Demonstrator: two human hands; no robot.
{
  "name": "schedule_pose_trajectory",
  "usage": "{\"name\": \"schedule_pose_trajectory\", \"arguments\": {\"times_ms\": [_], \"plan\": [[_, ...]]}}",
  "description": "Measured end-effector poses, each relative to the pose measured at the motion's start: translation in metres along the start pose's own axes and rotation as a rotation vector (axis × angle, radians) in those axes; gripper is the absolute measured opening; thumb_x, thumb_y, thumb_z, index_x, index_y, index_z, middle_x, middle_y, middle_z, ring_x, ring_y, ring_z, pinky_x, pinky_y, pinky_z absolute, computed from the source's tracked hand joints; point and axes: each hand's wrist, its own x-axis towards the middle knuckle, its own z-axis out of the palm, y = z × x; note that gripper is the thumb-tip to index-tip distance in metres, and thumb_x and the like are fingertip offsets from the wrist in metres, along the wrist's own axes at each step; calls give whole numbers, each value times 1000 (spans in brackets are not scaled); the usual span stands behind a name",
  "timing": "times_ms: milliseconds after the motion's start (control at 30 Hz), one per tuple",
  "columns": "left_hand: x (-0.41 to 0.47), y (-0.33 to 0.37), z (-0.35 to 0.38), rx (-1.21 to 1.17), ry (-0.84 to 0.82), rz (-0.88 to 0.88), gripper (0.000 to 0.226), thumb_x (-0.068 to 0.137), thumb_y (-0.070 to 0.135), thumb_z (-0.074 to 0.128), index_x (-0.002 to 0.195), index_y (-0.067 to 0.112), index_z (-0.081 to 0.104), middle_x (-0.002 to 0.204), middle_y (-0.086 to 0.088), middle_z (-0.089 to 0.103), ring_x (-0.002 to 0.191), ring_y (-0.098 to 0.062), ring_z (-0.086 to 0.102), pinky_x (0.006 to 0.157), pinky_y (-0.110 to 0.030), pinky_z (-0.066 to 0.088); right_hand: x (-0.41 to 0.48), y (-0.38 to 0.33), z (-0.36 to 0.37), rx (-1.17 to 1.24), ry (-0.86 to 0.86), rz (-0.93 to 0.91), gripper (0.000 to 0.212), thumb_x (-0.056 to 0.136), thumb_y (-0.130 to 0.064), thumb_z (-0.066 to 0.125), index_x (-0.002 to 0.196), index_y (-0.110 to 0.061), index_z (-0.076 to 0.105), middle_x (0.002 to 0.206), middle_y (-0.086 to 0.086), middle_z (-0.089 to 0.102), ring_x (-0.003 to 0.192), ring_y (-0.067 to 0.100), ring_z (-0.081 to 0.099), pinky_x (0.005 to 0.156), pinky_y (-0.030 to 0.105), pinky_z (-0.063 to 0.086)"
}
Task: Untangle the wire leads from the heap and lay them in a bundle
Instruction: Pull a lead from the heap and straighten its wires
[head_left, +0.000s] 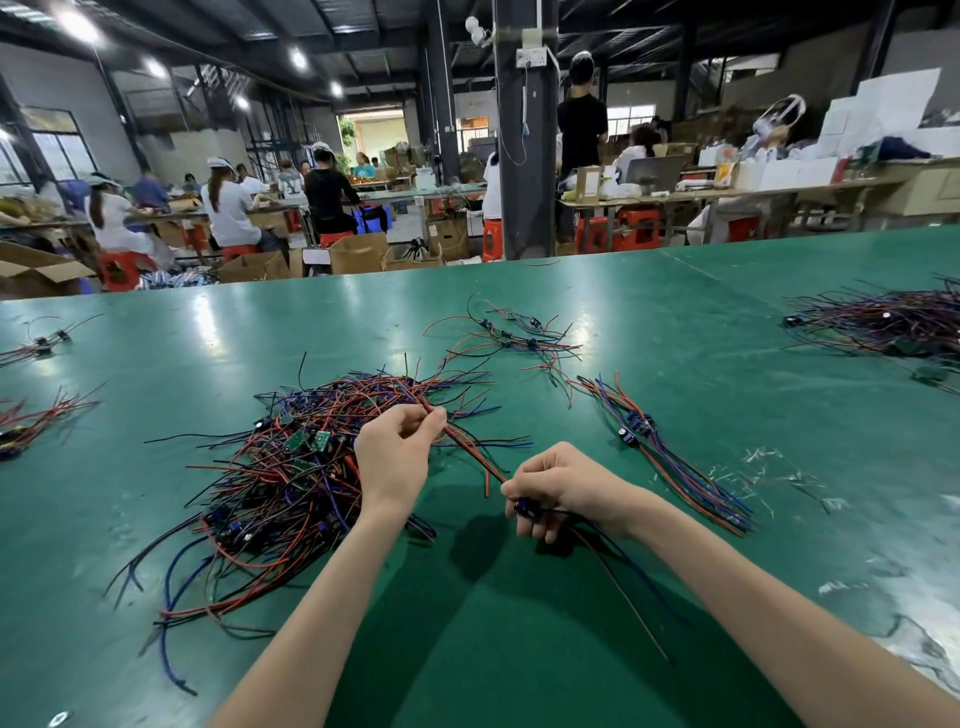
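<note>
Pinching a red wire between thumb and curled fingers, the left hand is hovering over the right edge of the heap. This tangled mound of red, black and blue leads, with small green boards and dark blue parts among them, is lying on the green table in front of the person. The right hand is curling its fingers round a lead, gripping it at its dark blue part, just beside the near end of that same red wire, so the wire is running in a straight slant from 1 hand to the other. Black and blue strands are trailing from under this hand toward the near edge of the table. To the right of both hands, apart from the heap, the bundle is lying with its leads side by side and its blue parts near the far end. Beyond the hands a small loose group of leads is sprawling, another large pile is sitting at the far right, and 2 smaller clusters are lying at the left edge. Across the hall other people are sitting at benches
</note>
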Motion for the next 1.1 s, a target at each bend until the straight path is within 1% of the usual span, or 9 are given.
{"name": "schedule_pose_trajectory", "arguments": {"times_ms": [67, 133, 267, 367, 567, 700, 800, 933, 1100], "plan": [[0, 0, 2, -174, -8, -182, 13, 81, 20, 74, 70, 19, 67, 54, 13, 61, 50, 2, 51, 57, -17, 44, 0, 0, 0, 2, -1, -2, 25, 92, -13, 56, 69, -6, 64, 57, 8, 66, 42, 14, 55, 42, 20, 47], [-1, 0, 3, -214, -7, -222, 13, 81, 19, 75, 71, 19, 66, 51, 14, 59, 47, 3, 49, 56, -17, 42, -1, 0, 0, 0, -4, -3, 25, 91, -13, 57, 68, -7, 64, 57, 9, 66, 42, 15, 55, 42, 20, 47], [-3, -1, 1, 74, -13, 66, 14, 82, 21, 73, 70, 18, 65, 61, 13, 62, 56, 1, 54, 60, -8, 42, -1, 0, 1, -10, -14, -2, 26, 91, -13, 56, 67, -7, 64, 57, 9, 65, 42, 15, 55, 42, 20, 47], [-5, -1, 2, 191, 9, 223, 11, 82, 20, 73, 75, 15, 67, 65, 12, 62, 59, 1, 56, 62, -11, 44, -3, -1, 1, -31, -27, -2, 26, 91, -12, 56, 67, -7, 64, 57, 8, 66, 41, 14, 55, 42, 20, 47], [-2, 4, 4, -283, 50, -202, 9, 80, 21, 75, 75, 18, 68, 61, 11, 64, 51, 2, 50, 53, -11, 43, -5, -5, -1, -27, -46, 0, 25, 92, -12, 55, 69, -6, 63, 56, 7, 65, 40, 13, 54, 42, 19, 47], [0, 3, 3, -358, 40, -302, 8, 81, 20, 74, 77, 16, 68, 60, 12, 63, 48, 2, 45, 48, -12, 40, -5, -4, -1, -38, -58, 7, 24, 92, -12, 55, 70, -6, 62, 57, 7, 66, 40, 12, 54, 42, 19, 47], [0, 3, -1, -238, 49, -178, 9, 82, 20, 73, 81, 12, 69, 72, 1, 66, 55, -2, 52, 59, -18, 45, -5, -5, 0, -22, -74, 8, 24, 93, -13, 55, 71, -6, 62, 57, 7, 66, 40, 11, 55, 42, 19, 47], [-6, 3, -2, 220, 122, 318, 10, 84, 20, 72, 82, 11, 71, 73, 1, 68, 66, -15, 60, 65, -25, 48, -5, -4, 1, -26, -115, 11, 25, 92, -14, 56, 70, -6, 64, 59, 9, 67, 42, 13, 56, 42, 19, 47], [-1, 5, 0, -92, 124, 36, 6, 81, 23, 75, 80, 17, 73, 69, 9, 68, 60, 2, 58, 62, -9, 46, -5, -5, -3, 0, -118, 8, 24, 93, -15, 55, 74, -5, 64, 61, 8, 67, 45, 13, 57, 42, 19, 45]]}}
